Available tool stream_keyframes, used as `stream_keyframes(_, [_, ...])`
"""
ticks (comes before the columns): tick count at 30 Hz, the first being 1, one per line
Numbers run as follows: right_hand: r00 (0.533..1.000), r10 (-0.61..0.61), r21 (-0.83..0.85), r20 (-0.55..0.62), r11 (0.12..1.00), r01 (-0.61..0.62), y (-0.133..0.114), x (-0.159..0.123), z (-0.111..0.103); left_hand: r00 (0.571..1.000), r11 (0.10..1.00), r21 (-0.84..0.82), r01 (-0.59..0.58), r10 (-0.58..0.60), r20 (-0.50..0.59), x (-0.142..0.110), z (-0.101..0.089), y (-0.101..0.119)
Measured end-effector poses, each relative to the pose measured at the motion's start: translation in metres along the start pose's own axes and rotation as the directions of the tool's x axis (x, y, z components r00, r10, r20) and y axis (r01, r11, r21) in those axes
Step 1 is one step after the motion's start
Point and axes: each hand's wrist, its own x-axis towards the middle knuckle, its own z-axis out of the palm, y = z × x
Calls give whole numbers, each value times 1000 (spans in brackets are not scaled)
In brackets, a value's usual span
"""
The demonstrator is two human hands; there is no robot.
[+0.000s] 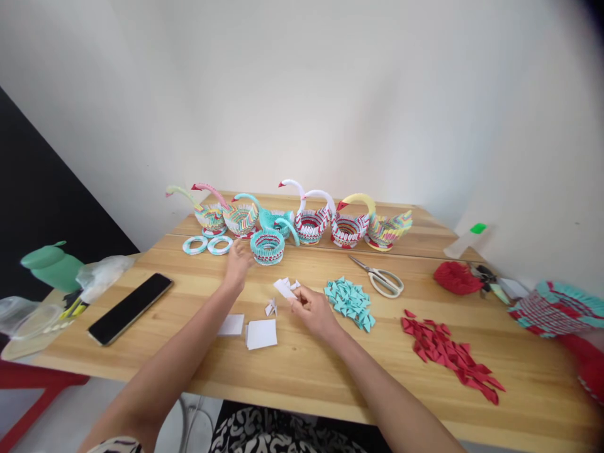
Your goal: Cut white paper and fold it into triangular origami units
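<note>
A folded strip of white paper (284, 289) is pinched between the thumb and fingers of my right hand (312, 309), above the middle of the table. My left hand (238, 263) is raised with loosely spread fingers and nothing visible in it. It is just left of a round turquoise, white and red paper basket (267, 246), and two turquoise-and-white paper rings (219, 245) lie on its other side. Small folded white pieces (270, 307) lie below and behind the strip. Nearer me are a stack of white paper rectangles (261, 334) and a second stack (231, 324), partly behind my left forearm.
Several paper swans (311, 220) line the back. Right of my right hand lie turquoise folded pieces (349, 302), scissors (385, 280) and red folded pieces (450, 355). A phone (131, 308) lies at left. A red-and-turquoise woven piece (557, 309) is at far right.
</note>
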Motion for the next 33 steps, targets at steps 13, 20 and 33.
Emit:
stream_keyframes(13, [988,50,217,-146,976,-17,9,1,-4,856,979,185,-81,-27,516,-96,40,7])
stream_keyframes(20, [991,80,208,-104,976,-57,7,0,-2,913,990,143,6,-63,404,-86,34,18])
stream_keyframes(33, [865,-449,-287,-223,879,382,7,5,-16,839,985,25,172,-160,520,-75,17,10])
